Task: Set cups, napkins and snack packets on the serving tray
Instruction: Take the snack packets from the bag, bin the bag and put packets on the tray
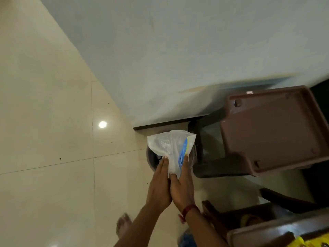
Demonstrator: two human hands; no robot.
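Note:
Both hands hold a crumpled clear plastic wrapper [171, 148] with a blue and yellow stripe, low in the middle of the head view. My left hand [159, 184] grips its lower left edge and my right hand [183, 184] pinches its lower right side; the two hands touch. The wrapper hangs right above a round grey bin [151, 160] that stands on the floor by the wall. No cups, napkins or serving tray can be made out.
A brown plastic chair [270, 129] stands to the right of the bin against the pale wall [178, 50]. Dark wooden furniture [249, 220] fills the lower right, with something yellow [309, 244] at the corner. Glossy cream floor tiles [53, 139] spread left. A bare foot [123, 225] shows below.

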